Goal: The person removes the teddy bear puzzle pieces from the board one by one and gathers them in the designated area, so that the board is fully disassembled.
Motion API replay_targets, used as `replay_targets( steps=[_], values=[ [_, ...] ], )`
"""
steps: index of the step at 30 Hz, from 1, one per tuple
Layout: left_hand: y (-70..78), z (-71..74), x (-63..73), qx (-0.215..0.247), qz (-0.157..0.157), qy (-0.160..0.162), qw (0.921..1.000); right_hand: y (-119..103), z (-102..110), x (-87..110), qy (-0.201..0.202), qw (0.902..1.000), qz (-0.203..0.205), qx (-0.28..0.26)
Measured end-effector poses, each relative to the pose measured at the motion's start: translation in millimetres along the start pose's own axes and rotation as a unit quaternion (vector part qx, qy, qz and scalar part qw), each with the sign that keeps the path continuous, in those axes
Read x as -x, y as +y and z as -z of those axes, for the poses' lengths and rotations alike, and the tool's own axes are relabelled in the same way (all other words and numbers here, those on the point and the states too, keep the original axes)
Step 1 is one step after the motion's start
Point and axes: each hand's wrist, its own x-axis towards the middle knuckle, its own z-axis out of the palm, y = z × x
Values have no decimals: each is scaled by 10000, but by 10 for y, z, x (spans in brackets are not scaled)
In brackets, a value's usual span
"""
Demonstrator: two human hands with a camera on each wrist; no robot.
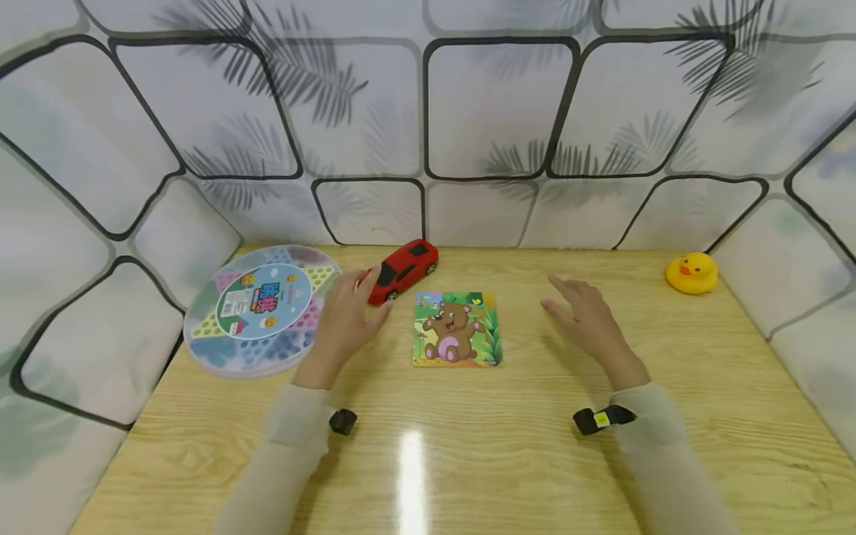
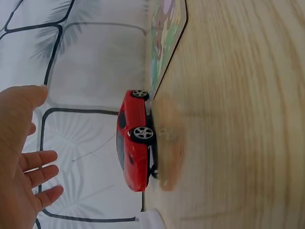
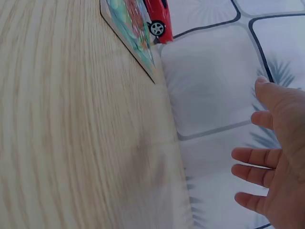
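My left hand hovers over the table between a round, clear-cased Chinese checkers board and a red toy car. In the left wrist view its fingers are spread and loosely bent, apart from the car. A square picture board with a cartoon bear lies flat at the middle, between both hands. To the right of that board my right hand is held above the table, fingers relaxed, holding nothing. The right wrist view shows the picture board's corner and part of the car.
A yellow rubber duck sits at the far right of the wooden table. Patterned wall panels enclose the back and both sides. The car stands close to the back wall.
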Motion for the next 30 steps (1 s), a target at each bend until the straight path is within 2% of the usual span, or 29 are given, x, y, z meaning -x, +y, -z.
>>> replay_targets(
  steps=[1, 3, 5, 8, 11, 18, 24, 30],
  values=[
    [9, -16, -5, 199, -71, 91, 9997, -13, -18, -20, -19, 9999, 7, -142],
    [32, -58, -7, 607, 0, -15, 9982, -37, -66, -69, -20, 9993, 74, -362],
    [65, -113, -7, 1091, 150, -283, 9935, -61, -121, -122, -34, 9984, 117, -545],
    [133, -221, -8, 1683, 411, -856, 9812, -98, -203, -190, -95, 9964, 110, -835],
    [209, -341, -16, 2084, 396, -1197, 9699, -139, -287, -239, -213, 9938, 18, -1094],
    [285, -564, -8, 2191, 181, -1635, 9618, -211, -476, -312, -388, 9889, -15, -1435],
    [325, -656, 14, 2419, 548, -2366, 9394, -248, -597, -357, -458, 9845, -7, -1694],
    [323, -722, -10, 2016, 843, -2970, 9295, -268, -696, -397, -614, 9837, -109, -1684]
  ],
)
